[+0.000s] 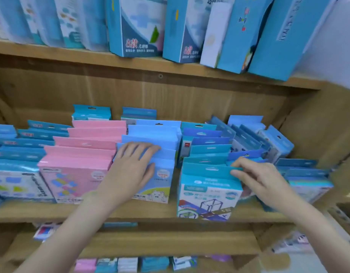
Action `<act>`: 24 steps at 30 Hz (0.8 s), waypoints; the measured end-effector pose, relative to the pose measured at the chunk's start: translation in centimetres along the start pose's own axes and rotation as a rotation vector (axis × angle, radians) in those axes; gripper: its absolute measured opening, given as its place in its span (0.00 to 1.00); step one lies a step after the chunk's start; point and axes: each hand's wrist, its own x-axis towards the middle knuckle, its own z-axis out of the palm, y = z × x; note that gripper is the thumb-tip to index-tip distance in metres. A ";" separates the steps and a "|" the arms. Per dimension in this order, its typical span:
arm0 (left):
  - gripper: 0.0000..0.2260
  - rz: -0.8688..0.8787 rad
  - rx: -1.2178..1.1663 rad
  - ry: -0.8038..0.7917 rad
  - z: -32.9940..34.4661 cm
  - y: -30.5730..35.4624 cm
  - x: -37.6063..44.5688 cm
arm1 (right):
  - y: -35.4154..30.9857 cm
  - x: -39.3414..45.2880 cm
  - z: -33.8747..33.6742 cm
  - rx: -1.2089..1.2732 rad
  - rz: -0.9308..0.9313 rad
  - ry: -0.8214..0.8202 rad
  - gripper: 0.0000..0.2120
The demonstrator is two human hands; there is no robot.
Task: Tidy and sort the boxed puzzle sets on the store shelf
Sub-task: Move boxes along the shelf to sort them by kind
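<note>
Rows of boxed puzzle sets stand on the middle wooden shelf (142, 210). My left hand (133, 164) lies flat on top of the light blue row (156, 134), fingers straight over the front boxes, thumb down the front box's face. My right hand (257, 174) pinches the hang tab of the front teal box (207, 194), which shows a cube frame picture and juts over the shelf edge. A pink row (87, 146) stands left of the light blue one. More teal boxes (207, 142) stand behind the front teal box.
Tall blue boxes (134, 26) lean on the upper shelf (91, 58). Darker blue boxes (22, 146) fill the far left, and tilted ones (268, 138) crowd the right end. The lower shelf (150, 245) holds small boxes (130, 264). A wooden side panel (318, 125) closes the right.
</note>
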 end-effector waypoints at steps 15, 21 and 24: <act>0.15 -0.086 -0.094 -0.014 -0.3 1.0 -0.3 | 2.4 2.4 3.7 -0.317 -0.104 0.175 0.11; 0.15 -0.021 -0.147 0.032 -1.1 2.3 2.2 | 1.3 6.0 0.5 -0.199 -0.037 0.235 0.09; 0.15 -0.064 -0.156 0.071 -1.2 2.2 3.0 | 0.4 8.8 -0.1 -0.105 -0.070 0.206 0.09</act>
